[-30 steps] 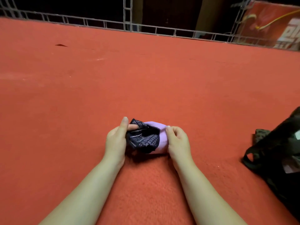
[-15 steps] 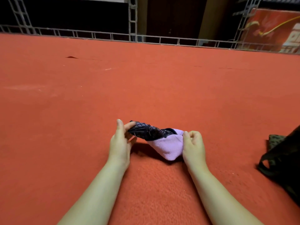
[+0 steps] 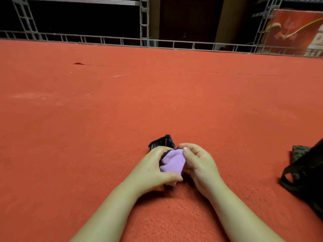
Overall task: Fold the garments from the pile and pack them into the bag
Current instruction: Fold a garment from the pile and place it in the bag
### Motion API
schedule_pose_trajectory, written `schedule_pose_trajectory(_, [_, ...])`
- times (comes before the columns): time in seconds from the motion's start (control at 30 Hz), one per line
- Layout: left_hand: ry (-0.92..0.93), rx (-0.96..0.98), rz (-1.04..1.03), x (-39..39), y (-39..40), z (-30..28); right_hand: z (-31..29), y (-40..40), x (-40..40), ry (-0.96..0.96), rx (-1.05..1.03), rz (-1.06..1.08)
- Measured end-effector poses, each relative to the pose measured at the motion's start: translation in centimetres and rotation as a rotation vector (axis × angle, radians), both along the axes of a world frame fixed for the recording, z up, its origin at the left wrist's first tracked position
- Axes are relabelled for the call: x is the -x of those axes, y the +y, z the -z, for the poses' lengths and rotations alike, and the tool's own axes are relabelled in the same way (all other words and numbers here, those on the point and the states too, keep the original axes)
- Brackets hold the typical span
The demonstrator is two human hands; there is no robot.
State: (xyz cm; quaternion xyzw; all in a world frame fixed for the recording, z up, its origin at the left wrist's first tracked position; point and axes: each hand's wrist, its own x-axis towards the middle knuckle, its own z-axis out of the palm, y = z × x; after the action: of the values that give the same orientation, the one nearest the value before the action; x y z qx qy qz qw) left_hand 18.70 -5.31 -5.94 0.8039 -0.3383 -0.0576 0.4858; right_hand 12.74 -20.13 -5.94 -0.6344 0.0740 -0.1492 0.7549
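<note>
2 hands close on 1 small sock (image 3: pixel 172 163) low over the red mat (image 3: pixel 157 102): left hand (image 3: pixel 152 170) pinching its near edge, right hand (image 3: pixel 197 165) pressing the side, likely to keep the fold tight. it looks lilac, soft, with a black patterned end. bag (image 3: pixel 304 173) lies well apart, right.

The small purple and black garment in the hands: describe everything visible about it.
The garment is a small, soft fabric bundle: a lilac knit-looking part faces the camera, and a black part with thin pale lines sticks out behind it. It is bunched up between the left hand and right hand, both gripping it, low over the red carpet. Whether it touches the carpet cannot be told.
</note>
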Motion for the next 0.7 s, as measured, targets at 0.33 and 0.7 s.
schedule_pose_trajectory(0.33, [0.297,0.435,-0.119,0.5,-0.6,-0.7,-0.2,0.4,0.6,0.038,0.362,-0.264])
schedule_pose_trajectory(0.7, [0.286,0.409,-0.044,1.7,-0.7,-1.3,-0.7,1.1,-0.1,-0.023,0.084,0.102])
